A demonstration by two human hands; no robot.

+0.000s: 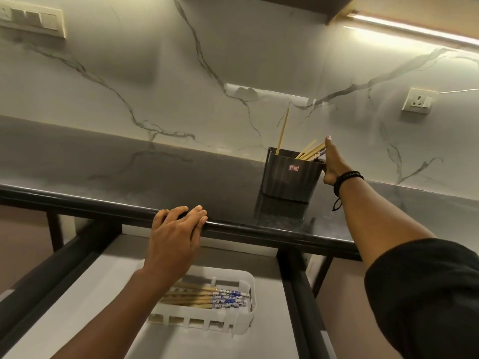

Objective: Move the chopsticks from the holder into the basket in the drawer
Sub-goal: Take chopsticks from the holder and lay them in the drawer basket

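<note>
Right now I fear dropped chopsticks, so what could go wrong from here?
1. The right hand meets the leaning chopsticks at the rim of the holder; a sideways pull might tip it.
2. The lone chopstick stands apart in the other corner and could be missed.
3. The left forearm crosses above the basket and may block the drop.

A dark, glossy bench (pixel 103 164) meets a veined marble wall (pixel 181 60). Switch panel (pixel 31 19) at ten o'clock, light strip (pixel 414 29) at one, socket (pixel 418 99) at two.
</note>
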